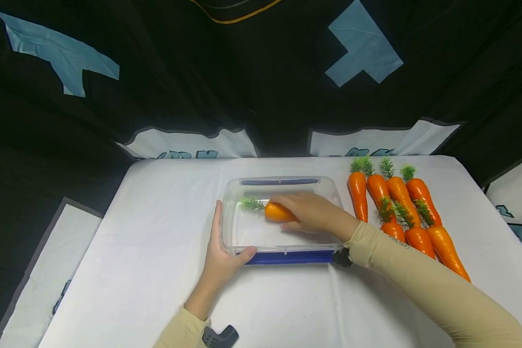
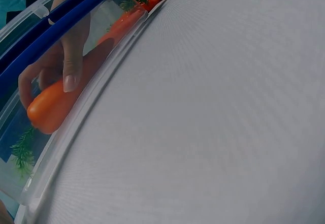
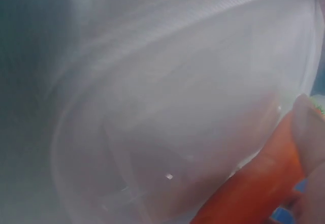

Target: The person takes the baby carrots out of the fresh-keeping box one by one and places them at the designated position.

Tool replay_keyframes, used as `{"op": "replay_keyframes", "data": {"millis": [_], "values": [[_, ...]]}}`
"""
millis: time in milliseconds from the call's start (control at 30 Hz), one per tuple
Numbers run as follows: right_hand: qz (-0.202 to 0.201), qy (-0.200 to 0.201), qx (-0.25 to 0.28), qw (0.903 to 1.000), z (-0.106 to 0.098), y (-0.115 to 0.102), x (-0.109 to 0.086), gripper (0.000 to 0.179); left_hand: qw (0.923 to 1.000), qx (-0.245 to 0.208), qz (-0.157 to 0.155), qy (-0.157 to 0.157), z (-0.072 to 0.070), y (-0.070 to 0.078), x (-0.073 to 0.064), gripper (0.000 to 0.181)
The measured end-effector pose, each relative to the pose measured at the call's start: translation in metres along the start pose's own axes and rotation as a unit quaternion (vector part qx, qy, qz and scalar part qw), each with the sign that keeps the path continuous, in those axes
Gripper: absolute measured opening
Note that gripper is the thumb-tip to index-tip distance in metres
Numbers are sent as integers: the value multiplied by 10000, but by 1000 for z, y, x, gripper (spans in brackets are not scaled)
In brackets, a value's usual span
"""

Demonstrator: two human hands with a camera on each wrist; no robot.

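A clear plastic container [image 1: 282, 239] with blue clip flaps stands on the table. Inside it, my right hand [image 1: 311, 212] grips an orange carrot [image 1: 277, 211] with green fronds pointing left. The left wrist view shows that carrot [image 2: 51, 107] through the clear wall, the right hand's thumb and fingers on its thick end. In the right wrist view the carrot [image 3: 254, 188] lies under the thumb, close to the container wall. My left hand [image 1: 222, 258] rests against the container's front left corner, its fingers straight along the left side and its thumb at the front rim.
Several carrots [image 1: 398, 193] lie in two rows on the right side of the white table [image 1: 113, 241], right of the container. A black curtain [image 1: 222, 87] with light blue patches hangs behind the table.
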State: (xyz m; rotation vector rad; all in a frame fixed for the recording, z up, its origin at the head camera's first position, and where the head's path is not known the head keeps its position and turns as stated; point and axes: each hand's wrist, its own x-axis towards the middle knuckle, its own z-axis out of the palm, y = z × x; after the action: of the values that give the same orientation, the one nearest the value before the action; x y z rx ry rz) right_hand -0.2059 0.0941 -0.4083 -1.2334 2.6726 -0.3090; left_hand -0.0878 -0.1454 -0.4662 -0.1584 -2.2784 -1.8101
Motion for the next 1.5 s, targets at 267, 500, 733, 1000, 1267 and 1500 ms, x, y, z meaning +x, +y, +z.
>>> {"op": "replay_keyframes", "data": {"millis": [267, 500, 733, 1000, 1267, 1500], "values": [[65, -250, 77, 9996, 0, -2, -1, 74, 10000, -41, -26, -17, 0, 0, 0, 123], [299, -617, 12, 9976, 1, -4, -2, 80, 10000, -24, -34, -23, 0, 0, 0, 122], [-6, 7, 172, 9999, -5, -5, -3, 71, 10000, 58, -37, -18, -1, 0, 0, 123], [130, 635, 191, 9977, -27, -11, -17, 75, 9999, 126, -44, -14, -1, 1, 1, 122], [529, 1265, 337, 9900, -56, -18, -46, 76, 9999, 162, -7, 23, 0, 0, 0, 123], [970, 1606, 270, 9819, -66, -4, -88, 79, 10000, 75, -1, 12, 1, 0, 0, 123]]}}
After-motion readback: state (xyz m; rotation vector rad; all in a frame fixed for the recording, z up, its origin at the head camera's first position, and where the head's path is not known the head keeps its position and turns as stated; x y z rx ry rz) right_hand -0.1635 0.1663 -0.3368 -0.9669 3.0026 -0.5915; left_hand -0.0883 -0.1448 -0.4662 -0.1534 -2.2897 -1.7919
